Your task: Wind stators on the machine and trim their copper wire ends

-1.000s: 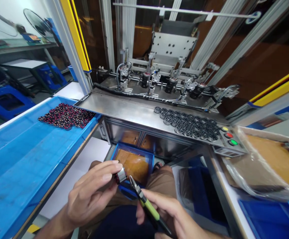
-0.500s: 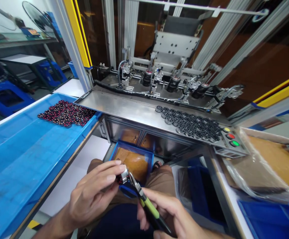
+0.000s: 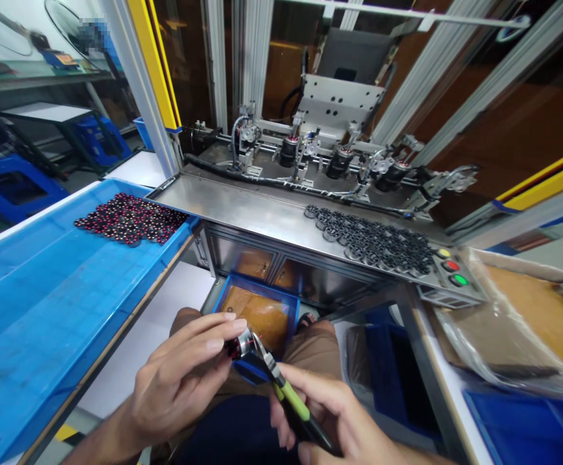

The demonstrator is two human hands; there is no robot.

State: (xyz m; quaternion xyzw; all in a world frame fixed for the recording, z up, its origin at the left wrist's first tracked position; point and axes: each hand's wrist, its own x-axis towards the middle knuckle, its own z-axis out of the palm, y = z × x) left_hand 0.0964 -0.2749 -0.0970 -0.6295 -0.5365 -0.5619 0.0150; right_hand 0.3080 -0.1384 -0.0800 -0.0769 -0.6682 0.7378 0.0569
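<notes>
My left hand (image 3: 179, 381) pinches a small round motor part (image 3: 239, 346) with a silver rim and red windings, held over my lap. My right hand (image 3: 332, 416) grips green-handled cutters (image 3: 286, 397) whose metal tip touches the part's edge. Both hands are closed and sit low in the middle of the view, above a blue bin (image 3: 260, 316) on the floor.
A long blue tray (image 3: 44, 303) on the left holds a heap of red-wound parts (image 3: 129, 219). The steel shelf (image 3: 243, 210) carries several black ring parts (image 3: 373, 239) beside coloured buttons (image 3: 450, 266). A machine with several fixtures (image 3: 320, 155) stands behind. A plastic-lined box (image 3: 528, 316) is at right.
The cutter tip has closed in onto the part's rim, and the part has turned slightly in my left fingers, showing more red winding. The view has shifted a little.
</notes>
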